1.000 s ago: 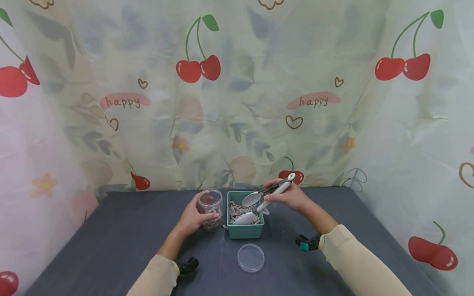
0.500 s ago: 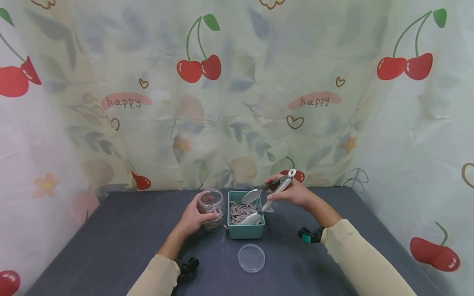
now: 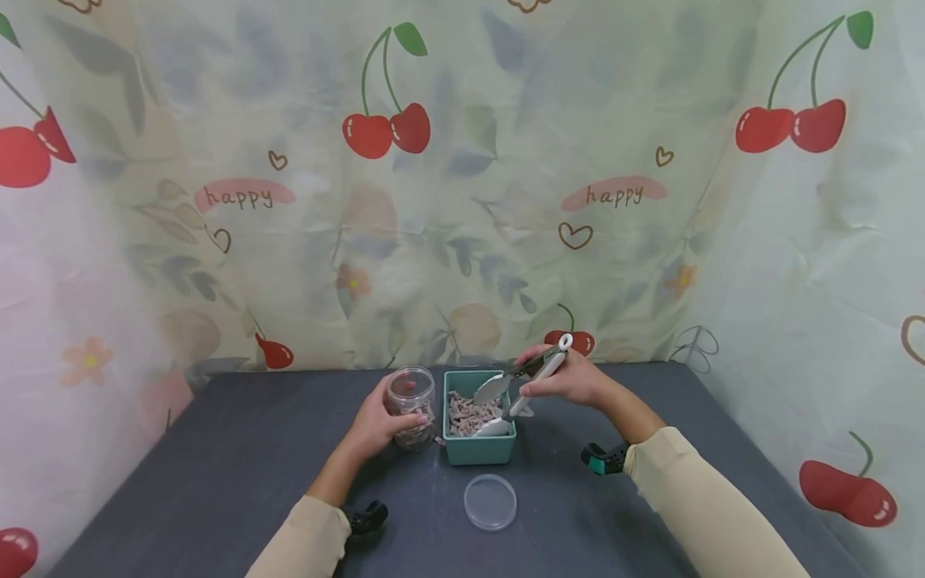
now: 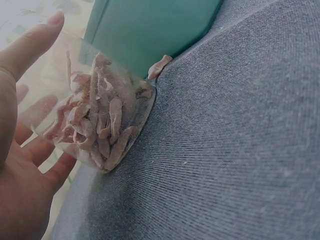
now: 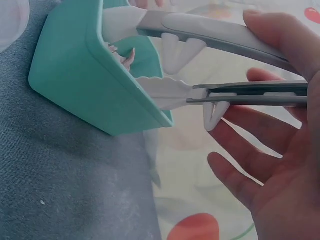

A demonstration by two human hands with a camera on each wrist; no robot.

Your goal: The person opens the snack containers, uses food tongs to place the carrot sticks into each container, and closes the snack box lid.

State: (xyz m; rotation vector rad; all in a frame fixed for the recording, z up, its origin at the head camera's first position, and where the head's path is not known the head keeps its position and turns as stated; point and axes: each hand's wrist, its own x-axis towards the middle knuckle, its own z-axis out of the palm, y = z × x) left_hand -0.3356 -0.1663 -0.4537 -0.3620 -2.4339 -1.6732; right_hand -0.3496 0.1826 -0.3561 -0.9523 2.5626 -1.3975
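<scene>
Near the middle of the far edge of the dark grey cloth-covered counter [image 3: 253, 466], we see the left hand [image 3: 376, 417] with its grip wrapped round a clear cylindrical jar [image 3: 413, 400] part-filled with pinkish-brown strips [image 4: 102, 112], just beside a teal rectangular box [image 3: 479, 453] of similar strips. Our right hand [image 3: 567, 379] grips white-and-grey tongs [image 3: 536, 382], their ends spread apart inside the box. A clear round lid [image 3: 491, 502] lies farther from that edge.

Head view looks down; close wrist views share the box [image 3: 478, 453]
</scene>
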